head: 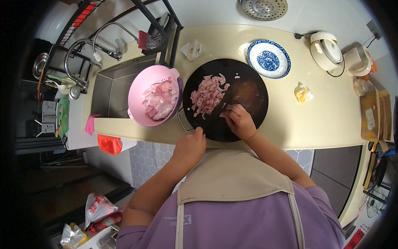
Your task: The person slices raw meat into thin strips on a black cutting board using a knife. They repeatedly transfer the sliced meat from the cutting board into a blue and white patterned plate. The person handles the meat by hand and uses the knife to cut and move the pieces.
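On the round black cutting board [250,119] lies a heap of chopped raw meat [207,95], left of the middle. My right hand [241,121] pinches a small piece of raw meat [222,115] with bent fingers at the board's lower middle. My left hand [191,146] is curled at the board's lower left edge, thumb side up; whether it holds anything is hidden. Left of the board, a pink colander [136,93] in a purple bowl holds larger pieces of raw meat [160,98]. A few small scraps lie near the board's top.
A blue and white plate [269,59] sits behind the board at the right. A white plastic holder [192,50] stands behind it at the left. Further right are a small knotted plastic bag [302,93] and a cream appliance [326,51]. The metal sink [108,90] is at the left.
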{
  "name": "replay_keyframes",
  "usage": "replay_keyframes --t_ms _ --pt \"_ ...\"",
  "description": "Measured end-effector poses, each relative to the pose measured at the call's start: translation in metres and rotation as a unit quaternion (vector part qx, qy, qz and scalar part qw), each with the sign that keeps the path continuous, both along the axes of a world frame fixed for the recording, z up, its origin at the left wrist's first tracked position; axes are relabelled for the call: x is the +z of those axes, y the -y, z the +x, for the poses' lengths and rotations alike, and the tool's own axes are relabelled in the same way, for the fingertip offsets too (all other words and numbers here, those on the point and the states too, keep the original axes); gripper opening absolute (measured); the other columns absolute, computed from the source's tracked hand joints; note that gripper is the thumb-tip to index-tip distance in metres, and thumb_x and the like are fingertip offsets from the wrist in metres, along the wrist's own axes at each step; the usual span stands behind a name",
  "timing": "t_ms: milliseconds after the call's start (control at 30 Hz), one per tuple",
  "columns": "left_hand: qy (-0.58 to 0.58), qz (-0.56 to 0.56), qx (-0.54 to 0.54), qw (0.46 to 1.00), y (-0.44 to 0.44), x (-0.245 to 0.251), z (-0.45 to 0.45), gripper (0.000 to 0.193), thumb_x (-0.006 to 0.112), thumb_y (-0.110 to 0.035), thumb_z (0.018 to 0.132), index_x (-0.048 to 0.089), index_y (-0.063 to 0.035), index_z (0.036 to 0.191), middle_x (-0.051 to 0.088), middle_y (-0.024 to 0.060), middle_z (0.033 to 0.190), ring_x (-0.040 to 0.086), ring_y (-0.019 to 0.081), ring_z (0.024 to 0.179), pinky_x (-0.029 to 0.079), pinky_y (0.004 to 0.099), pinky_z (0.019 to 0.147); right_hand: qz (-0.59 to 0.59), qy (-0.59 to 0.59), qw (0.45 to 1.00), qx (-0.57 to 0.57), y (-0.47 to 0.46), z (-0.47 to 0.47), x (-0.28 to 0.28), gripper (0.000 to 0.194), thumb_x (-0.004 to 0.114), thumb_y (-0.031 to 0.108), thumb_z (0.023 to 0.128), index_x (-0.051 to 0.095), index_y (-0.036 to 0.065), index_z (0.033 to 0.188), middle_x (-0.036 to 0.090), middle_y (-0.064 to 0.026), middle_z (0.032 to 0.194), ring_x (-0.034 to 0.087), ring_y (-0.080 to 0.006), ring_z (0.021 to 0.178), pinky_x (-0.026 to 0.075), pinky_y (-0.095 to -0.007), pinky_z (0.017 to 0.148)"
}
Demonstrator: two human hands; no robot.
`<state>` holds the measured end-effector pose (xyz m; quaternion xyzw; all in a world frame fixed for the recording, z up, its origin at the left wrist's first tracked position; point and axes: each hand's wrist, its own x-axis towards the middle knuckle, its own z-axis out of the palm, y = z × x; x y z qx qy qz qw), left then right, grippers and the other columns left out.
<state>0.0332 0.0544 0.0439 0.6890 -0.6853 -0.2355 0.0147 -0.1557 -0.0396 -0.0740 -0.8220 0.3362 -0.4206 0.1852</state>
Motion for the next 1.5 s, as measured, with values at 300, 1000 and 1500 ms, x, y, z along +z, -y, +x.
replay_keyframes --t_ms 300,1000,1500 --pt "-0.019 0.032 0.036 0.999 0.004 -0.011 -0.007 0.018 0.050 -0.015 0.095 0.051 0.0024 0.097 0.066 0.0285 0.078 0.067 0.0478 0.077 0.052 0.0587 0.071 0.030 -0.030 0.999 -0.007 0.001 0.003 -0.007 0.018 0.072 0.002 0.077 0.069 0.002 0.095 0.065 -0.0127 0.107 0.062 -0.0310 0.099 0.054 -0.0392 0.083" --pt "0.041 0.079 -0.020 0.996 0.007 0.010 0.003 0.023 0.053 -0.020 0.097 0.051 0.0025 0.103 0.067 0.0269 0.082 0.068 0.0444 0.079 0.054 0.0547 0.071 0.015 0.013 1.000 -0.004 0.001 0.000 -0.005 0.018 0.073 0.004 0.079 0.069 0.002 0.096 0.064 -0.0116 0.103 0.062 -0.0319 0.096 0.054 -0.0394 0.082" --pt "-0.023 -0.107 -0.025 0.994 0.123 -0.048 -0.037 0.027 0.053 -0.023 0.095 0.057 0.0025 0.105 0.067 0.0301 0.090 0.066 0.0470 0.087 0.053 0.0540 0.076 0.008 0.015 1.000 0.018 -0.005 -0.011 -0.002 0.025 0.069 -0.003 0.079 0.068 0.002 0.103 0.065 -0.0122 0.105 0.063 -0.0328 0.099 0.054 -0.0391 0.087"
